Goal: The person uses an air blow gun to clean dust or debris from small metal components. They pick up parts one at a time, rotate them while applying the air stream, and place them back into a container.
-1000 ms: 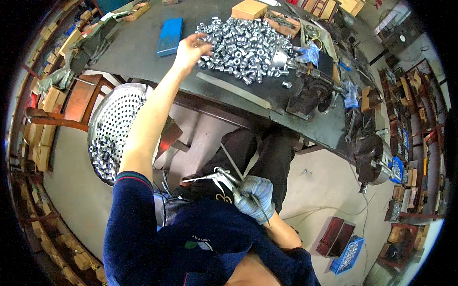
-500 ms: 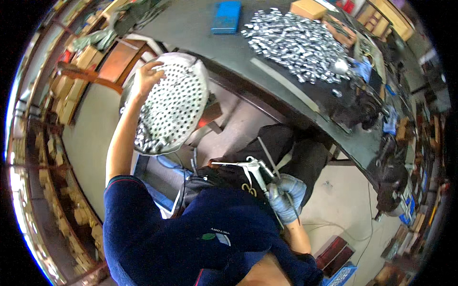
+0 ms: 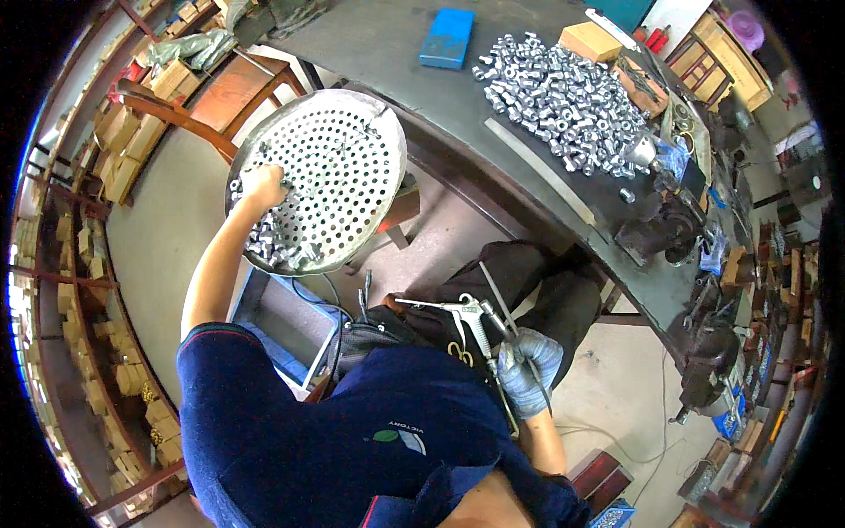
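Basin: round perforated metal basin [image 3: 339, 167] sits tilted at the left, just beside the near edge of the counter [image 3: 387, 53], with a wooden chair [image 3: 189, 110] behind it on the far left.
Parts in basin: small silvery metal nuts [image 3: 282, 251] lie heaped along the basin's lower near rim.
Left hand: bare left hand [image 3: 262, 187] reaches out on a straight arm and rests inside the basin at its left side, fingers curled together over a few of the nuts; what exactly they grip cannot be told.
Right hand: right hand [image 3: 526, 368], in a grey-blue glove, sits low near the person's lap, fingers clamped around the handle of a metal air blow gun [image 3: 466, 319] whose thin nozzle points left.
Counter heap: a large pile of the same silvery nuts [image 3: 563, 97] spreads over the far right part of the dark counter.
Other things on counter: a blue flat box [image 3: 447, 37] lies far, left of the heap; a small cardboard box [image 3: 591, 40] lies at the heap's far edge.
Floor: an open blue crate [image 3: 286, 321] stands on the floor under the basin, near the person's left side.
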A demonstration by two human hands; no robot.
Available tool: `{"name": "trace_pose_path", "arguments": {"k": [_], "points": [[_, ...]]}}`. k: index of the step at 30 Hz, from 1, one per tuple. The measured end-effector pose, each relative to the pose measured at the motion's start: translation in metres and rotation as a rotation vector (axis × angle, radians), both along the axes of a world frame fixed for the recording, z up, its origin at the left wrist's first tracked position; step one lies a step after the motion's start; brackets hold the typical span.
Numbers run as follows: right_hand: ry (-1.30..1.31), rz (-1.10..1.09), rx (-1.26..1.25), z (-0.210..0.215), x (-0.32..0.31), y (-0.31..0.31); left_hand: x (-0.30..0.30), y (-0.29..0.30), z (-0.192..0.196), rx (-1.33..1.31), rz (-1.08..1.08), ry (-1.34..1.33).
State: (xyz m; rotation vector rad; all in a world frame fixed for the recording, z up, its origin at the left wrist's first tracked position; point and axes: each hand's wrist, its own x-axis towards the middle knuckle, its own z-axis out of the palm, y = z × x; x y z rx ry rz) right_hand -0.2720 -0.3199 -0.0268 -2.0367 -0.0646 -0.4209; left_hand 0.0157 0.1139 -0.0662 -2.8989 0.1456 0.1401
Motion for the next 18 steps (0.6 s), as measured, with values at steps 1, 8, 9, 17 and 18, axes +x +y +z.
{"name": "trace_pose_path", "arguments": {"k": [1, 8, 9, 17, 18], "points": [[0.0, -0.002, -0.012, -0.001, -0.001, -0.001, 0.003, 0.0, -0.001, -0.021, 0.007, -0.001], [-0.004, 0.005, 0.054, 0.004, 0.002, 0.001, -0.002, 0.007, 0.006, -0.228, -0.039, -0.102], [0.009, -0.016, 0.051, 0.01, -0.002, -0.001, -0.006, -0.022, 0.015, -0.39, -0.001, -0.081], [-0.084, 0.018, -0.033, 0.017, 0.012, -0.002, -0.062, -0.163, 0.063, -1.836, -0.115, 0.514], [-0.086, 0.037, -0.015, 0.018, 0.013, -0.003, -0.073, -0.185, 0.064, -1.903, -0.127, 0.627]]}}
